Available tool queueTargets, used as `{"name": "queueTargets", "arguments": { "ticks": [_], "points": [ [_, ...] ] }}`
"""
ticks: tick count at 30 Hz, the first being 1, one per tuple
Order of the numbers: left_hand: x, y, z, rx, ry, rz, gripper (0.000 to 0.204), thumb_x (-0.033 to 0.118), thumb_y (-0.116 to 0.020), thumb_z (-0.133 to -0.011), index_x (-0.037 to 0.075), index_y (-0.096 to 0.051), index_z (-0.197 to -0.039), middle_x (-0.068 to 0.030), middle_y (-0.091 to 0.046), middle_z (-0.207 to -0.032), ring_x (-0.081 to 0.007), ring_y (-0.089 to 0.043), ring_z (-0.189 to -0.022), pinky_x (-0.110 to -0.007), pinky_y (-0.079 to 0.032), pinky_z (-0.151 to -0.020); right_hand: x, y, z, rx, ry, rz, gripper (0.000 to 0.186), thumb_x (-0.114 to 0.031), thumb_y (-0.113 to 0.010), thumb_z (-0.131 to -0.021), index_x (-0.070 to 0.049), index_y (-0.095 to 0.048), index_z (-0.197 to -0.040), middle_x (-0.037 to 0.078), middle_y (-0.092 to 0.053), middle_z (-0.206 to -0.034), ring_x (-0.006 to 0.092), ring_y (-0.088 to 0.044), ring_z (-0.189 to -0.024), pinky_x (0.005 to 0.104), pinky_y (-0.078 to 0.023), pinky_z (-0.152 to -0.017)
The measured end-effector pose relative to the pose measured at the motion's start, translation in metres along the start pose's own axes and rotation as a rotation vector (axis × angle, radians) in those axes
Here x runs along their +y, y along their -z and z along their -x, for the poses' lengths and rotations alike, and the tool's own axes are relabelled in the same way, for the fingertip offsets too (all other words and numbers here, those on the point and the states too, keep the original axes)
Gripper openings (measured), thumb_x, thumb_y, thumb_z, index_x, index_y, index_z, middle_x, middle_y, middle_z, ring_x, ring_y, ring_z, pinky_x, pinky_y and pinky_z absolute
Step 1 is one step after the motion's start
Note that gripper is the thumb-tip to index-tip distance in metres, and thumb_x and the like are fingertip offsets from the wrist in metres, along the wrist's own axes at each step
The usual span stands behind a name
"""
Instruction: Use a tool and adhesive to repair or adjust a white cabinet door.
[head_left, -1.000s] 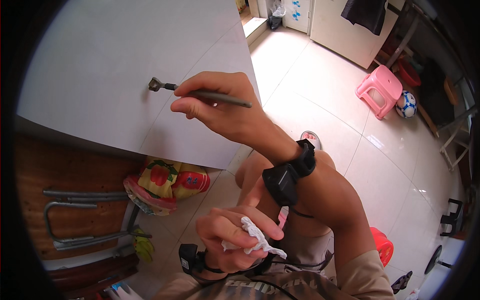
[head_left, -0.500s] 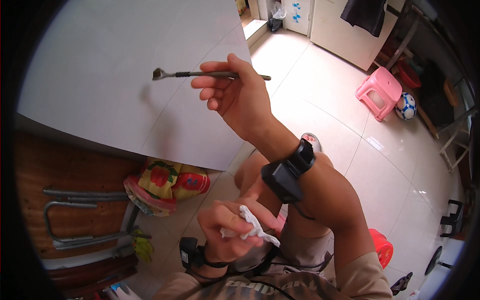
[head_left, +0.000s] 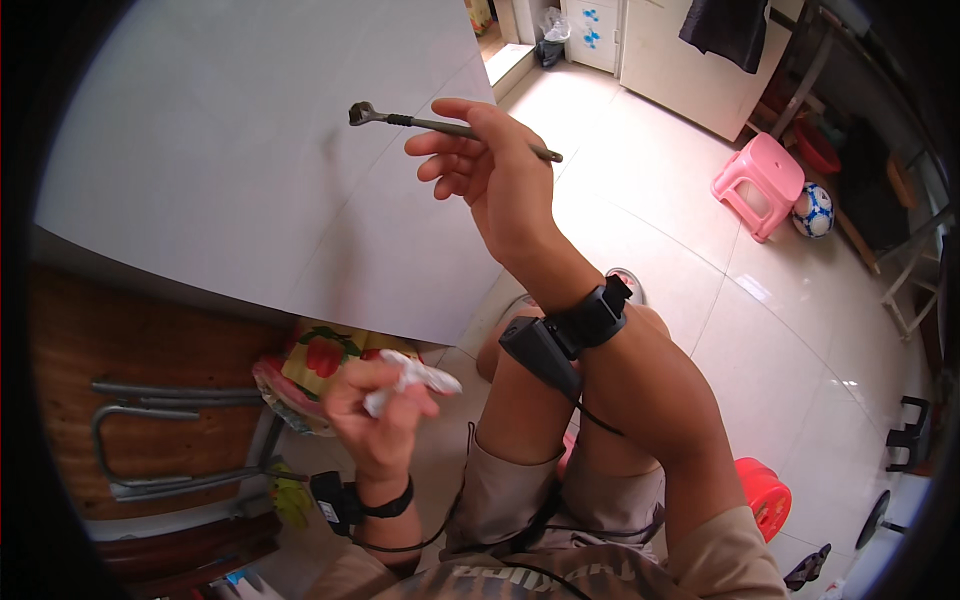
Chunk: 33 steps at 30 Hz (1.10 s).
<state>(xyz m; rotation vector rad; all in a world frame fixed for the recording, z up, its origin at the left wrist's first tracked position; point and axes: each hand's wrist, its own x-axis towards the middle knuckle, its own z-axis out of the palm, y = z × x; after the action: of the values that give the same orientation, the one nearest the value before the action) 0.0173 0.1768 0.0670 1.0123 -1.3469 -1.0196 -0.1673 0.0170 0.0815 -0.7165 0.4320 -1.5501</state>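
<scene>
In my raised right hand (head_left: 490, 165) a slim metal tool (head_left: 455, 129) lies between thumb and index finger. It has a long dark handle with a ribbed black section, and a small bent head with a dark tip; its exact kind is unclear. The other fingers are half spread, over the edge of a white tabletop (head_left: 240, 180). Lower down and to the left, my left hand (head_left: 375, 415) pinches a crumpled white tissue (head_left: 425, 375), just off the near edge of the table. That hand is slightly blurred.
Below the table are colourful bags (head_left: 320, 360) and a metal tube frame (head_left: 180, 395) against brown wood. To the right on the tiled floor stand a pink stool (head_left: 757, 185), a ball (head_left: 813, 210) and a red round object (head_left: 763, 495). A cable hangs from each wrist's black device.
My left hand has moved left and up with the tissue, away from my lap toward the table edge. My right hand has shifted slightly right and up, turning the tool's head.
</scene>
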Motion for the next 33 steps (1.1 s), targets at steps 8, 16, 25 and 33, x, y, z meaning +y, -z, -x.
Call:
{"name": "queueTargets", "arguments": {
  "ticks": [8, 16, 25, 33],
  "points": [
    [0.008, 0.032, -0.077, 0.350, -0.207, -0.645, 0.018, 0.004, -0.071, -0.094, -0.006, -0.070, -0.109, -0.0104, -0.071, -0.079, -0.0103, -0.064, -0.064, -0.024, -0.051, -0.058, 0.009, -0.012, 0.014, 0.002, 0.193, 0.317, 0.031, -0.014, -0.053, -0.101, 0.009, -0.062, -0.119, 0.016, -0.075, -0.095, 0.0172, -0.072, -0.076, 0.0286, -0.057, -0.064],
    [0.024, 0.054, -0.130, 0.265, -0.519, -1.246, 0.016, 0.004, -0.074, -0.087, -0.003, -0.075, -0.102, -0.0198, -0.073, -0.083, -0.0304, -0.071, -0.067, -0.036, -0.056, -0.063, 0.033, -0.009, 0.027, -0.103, 0.339, 0.622, 0.025, -0.006, -0.057, -0.101, 0.009, -0.062, -0.121, 0.016, -0.076, -0.100, 0.0163, -0.074, -0.078, 0.0282, -0.059, -0.071],
    [-0.043, 0.065, -0.103, -0.109, -0.202, -1.416, 0.013, 0.009, -0.072, -0.087, -0.002, -0.074, -0.095, -0.0242, -0.067, -0.076, -0.0415, -0.067, -0.068, -0.042, -0.053, -0.062, 0.041, -0.013, 0.034, -0.184, 0.516, 0.845, 0.027, -0.005, -0.063, -0.092, 0.005, -0.060, -0.117, 0.020, -0.066, -0.074, 0.0430, -0.064, -0.069, 0.0480, -0.050, -0.063],
    [-0.017, 0.037, -0.108, -0.004, -0.337, -1.147, 0.015, 0.003, -0.074, -0.084, -0.003, -0.075, -0.098, -0.0219, -0.071, -0.080, -0.0359, -0.072, -0.068, -0.039, -0.057, -0.066, 0.043, -0.010, 0.024, -0.077, 0.652, 1.062, 0.033, 0.000, -0.062, -0.093, 0.006, -0.056, -0.125, 0.019, -0.064, -0.076, 0.0389, -0.063, -0.066, 0.0462, -0.048, -0.058]
  ]
}}
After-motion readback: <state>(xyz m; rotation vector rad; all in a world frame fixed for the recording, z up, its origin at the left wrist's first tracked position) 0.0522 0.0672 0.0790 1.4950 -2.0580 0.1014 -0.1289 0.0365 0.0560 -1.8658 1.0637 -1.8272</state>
